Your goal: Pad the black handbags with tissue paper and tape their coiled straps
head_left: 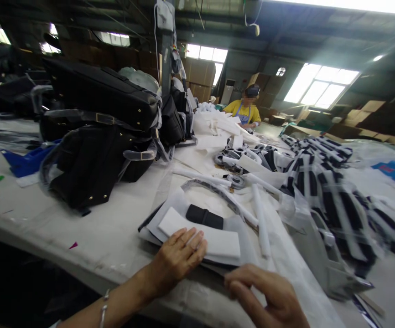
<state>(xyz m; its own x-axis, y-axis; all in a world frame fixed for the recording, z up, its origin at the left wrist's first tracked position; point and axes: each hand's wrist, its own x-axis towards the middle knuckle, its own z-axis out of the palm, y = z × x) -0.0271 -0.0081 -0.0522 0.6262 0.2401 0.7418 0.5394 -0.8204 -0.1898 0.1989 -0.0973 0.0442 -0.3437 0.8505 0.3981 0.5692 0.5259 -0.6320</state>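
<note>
My left hand [179,257] lies flat, fingers together and stretched out, on the near edge of a folded white foam sheet [214,239]. That sheet tops a thin stack of white and dark pieces [156,218] with a black strap piece [204,216] on it. My right hand [269,296] hovers at the stack's right front corner, fingers curled and slightly apart, thumb near the stack's edge. Whether it grips anything I cannot make out.
Black bags in clear plastic [98,136] are piled at the left on the white table [81,228]. Black-and-white striped items in plastic [320,182] cover the right side. Rolled white foam strips [259,214] lie in the middle. A person in yellow [247,111] works at the far end.
</note>
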